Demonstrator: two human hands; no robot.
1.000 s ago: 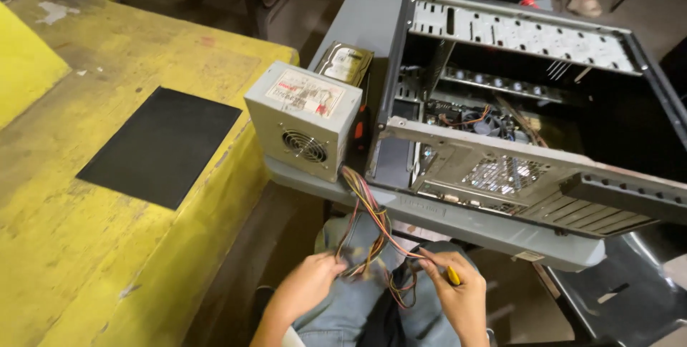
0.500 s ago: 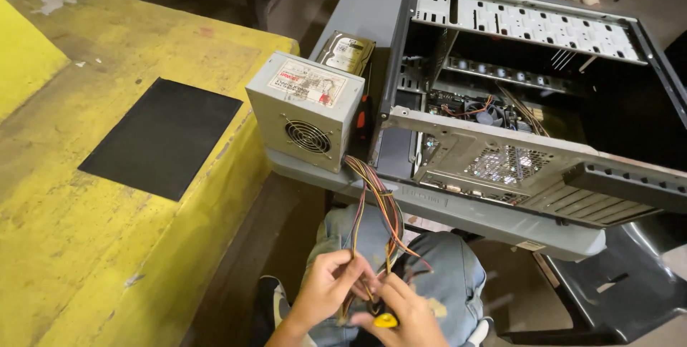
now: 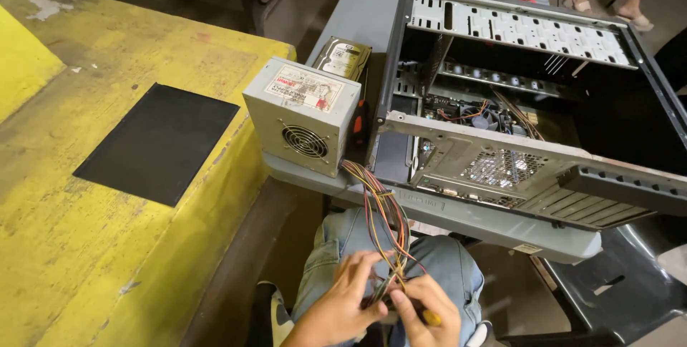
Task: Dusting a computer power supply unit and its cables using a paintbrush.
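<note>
Both hands meet low in the view, at about 6 o'clock, over the person's lap. The left hand [image 3: 342, 302] has its fingers curled around the lower end of the wire bundle [image 3: 383, 225], holding the strands between thumb and fingertips. The right hand [image 3: 424, 313] sits just beside it at 3 o'clock, fingers closed, pinching the same wires near their tips; a small yellow-orange object shows under its palm, but what it is cannot be told. The two hands touch or nearly touch around the wires.

The bundle, made of red, yellow, orange and black strands, runs up toward 12 o'clock from the hands and enters the lower right corner of a grey power supply box [image 3: 304, 121], which has a round fan grille on its near face and a label on top. The box stands on the near edge of a grey table [image 3: 358, 18]. Behind it, at its 1 o'clock, lies a hard drive [image 3: 342, 57]. At the box's 3 o'clock, touching or just beside it, an open computer case [image 3: 515, 104] lies on its side, with the board and loose cables visible inside. At the hands' 10 o'clock, a yellow bench [image 3: 107, 247] carries a black mat [image 3: 157, 143]. The person's knees in blue jeans [image 3: 444, 261] are under the hands.
</note>
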